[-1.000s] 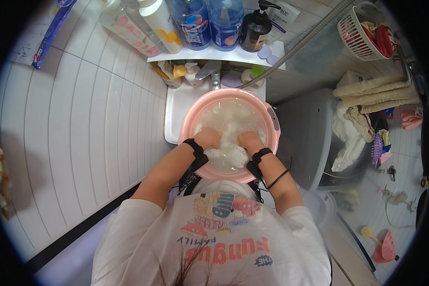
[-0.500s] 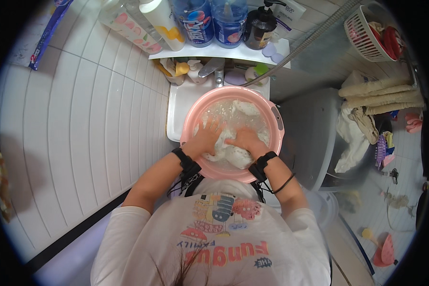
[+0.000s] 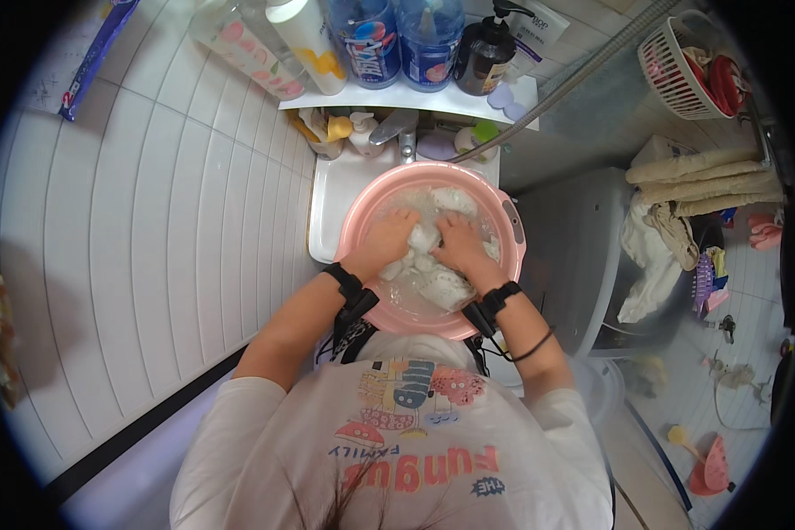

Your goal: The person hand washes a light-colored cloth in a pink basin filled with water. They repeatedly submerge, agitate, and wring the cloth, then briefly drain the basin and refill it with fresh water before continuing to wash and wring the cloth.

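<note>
The white cloth (image 3: 448, 290) lay in cloudy water (image 3: 405, 303) inside the basin (image 3: 352, 221). Left hand (image 3: 387, 243) and right hand (image 3: 461, 246) met it with fingers part-bent (whether they gripped, I couldn't tell); low, even pressure seemed best for limiting splashes.
</note>
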A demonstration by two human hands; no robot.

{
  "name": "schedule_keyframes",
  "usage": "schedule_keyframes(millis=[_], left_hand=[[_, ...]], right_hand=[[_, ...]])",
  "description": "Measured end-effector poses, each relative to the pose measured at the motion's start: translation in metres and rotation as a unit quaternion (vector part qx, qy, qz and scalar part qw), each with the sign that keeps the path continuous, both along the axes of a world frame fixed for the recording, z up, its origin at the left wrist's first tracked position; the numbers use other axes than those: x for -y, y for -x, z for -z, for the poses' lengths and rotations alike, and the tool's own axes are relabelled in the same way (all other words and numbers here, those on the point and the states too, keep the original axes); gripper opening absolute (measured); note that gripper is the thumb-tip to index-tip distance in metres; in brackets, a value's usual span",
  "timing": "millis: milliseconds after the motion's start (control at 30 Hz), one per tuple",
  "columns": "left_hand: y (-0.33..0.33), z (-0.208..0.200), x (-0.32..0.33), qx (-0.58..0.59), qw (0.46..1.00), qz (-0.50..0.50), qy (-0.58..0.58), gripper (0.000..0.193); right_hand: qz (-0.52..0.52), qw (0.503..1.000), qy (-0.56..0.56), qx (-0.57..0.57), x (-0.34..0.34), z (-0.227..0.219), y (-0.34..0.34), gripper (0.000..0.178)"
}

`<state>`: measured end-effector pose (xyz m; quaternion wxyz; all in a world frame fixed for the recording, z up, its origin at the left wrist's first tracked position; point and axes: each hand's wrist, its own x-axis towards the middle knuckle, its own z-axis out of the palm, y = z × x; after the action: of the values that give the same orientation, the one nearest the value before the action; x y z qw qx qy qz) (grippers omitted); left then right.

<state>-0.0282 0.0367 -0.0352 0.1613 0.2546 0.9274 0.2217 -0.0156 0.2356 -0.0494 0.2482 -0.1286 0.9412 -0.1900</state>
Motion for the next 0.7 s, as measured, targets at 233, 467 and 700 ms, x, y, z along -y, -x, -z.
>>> schedule_keyframes(millis=[233,467,700], left_hand=[[-0.016,-0.006,-0.013,-0.076,0.992,0.068,0.068,0.080],[-0.005,0.020,-0.021,0.148,0.938,0.192,0.248,0.066],[0.012,0.021,-0.026,0.202,0.914,0.194,0.294,0.055]], right_hand=[[0.003,0.997,-0.074,-0.006,0.002,-0.011,-0.006,0.096],[-0.055,0.989,-0.077,0.112,0.002,0.037,0.008,0.059],[-0.046,0.966,-0.079,0.241,0.004,0.002,0.028,0.074]])
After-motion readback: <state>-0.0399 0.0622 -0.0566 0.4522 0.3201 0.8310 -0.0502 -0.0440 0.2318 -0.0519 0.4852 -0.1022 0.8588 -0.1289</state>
